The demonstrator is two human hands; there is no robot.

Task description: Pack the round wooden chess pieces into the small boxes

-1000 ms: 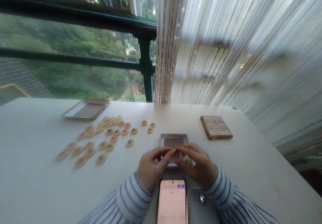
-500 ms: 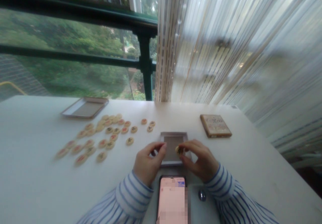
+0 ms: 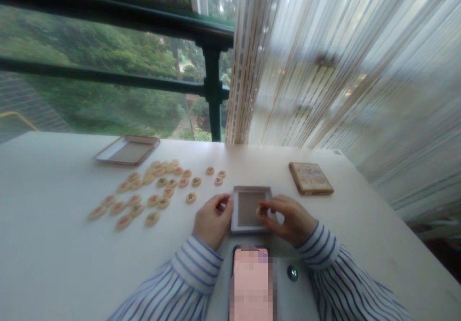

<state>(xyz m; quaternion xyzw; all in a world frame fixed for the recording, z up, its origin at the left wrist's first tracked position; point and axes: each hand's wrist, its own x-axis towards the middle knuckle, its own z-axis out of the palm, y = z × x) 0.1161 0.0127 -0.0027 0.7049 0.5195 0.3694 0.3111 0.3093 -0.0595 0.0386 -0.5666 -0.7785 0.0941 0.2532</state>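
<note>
My right hand (image 3: 290, 217) pinches a round wooden Chinese chess piece (image 3: 260, 212) with a dark character on it, over the right side of a shallow box (image 3: 250, 229). The floor of the box looks grey-brown and bare. My left hand (image 3: 213, 219) is closed, thumb and fingertips together, right at the box's left rim. Whether the fingers touch or grip the rim, or hold something small, I cannot make out. Many more chess pieces (image 3: 164, 202), with red or dark characters, lie scattered on the white table to the left of my left hand.
A second shallow tray (image 3: 126, 160) sits at the far left of the white table (image 3: 65, 263). A flat printed box (image 3: 311, 179) lies at the right. Near me are a phone (image 3: 252, 282) and a small dark oval object (image 3: 293, 273) with a green light. Beyond stand railings and a string curtain.
My left hand has drawn back left, from over the box to its left rim. My right hand still pinches the chess piece over the box. The camera view has shifted slightly.
</note>
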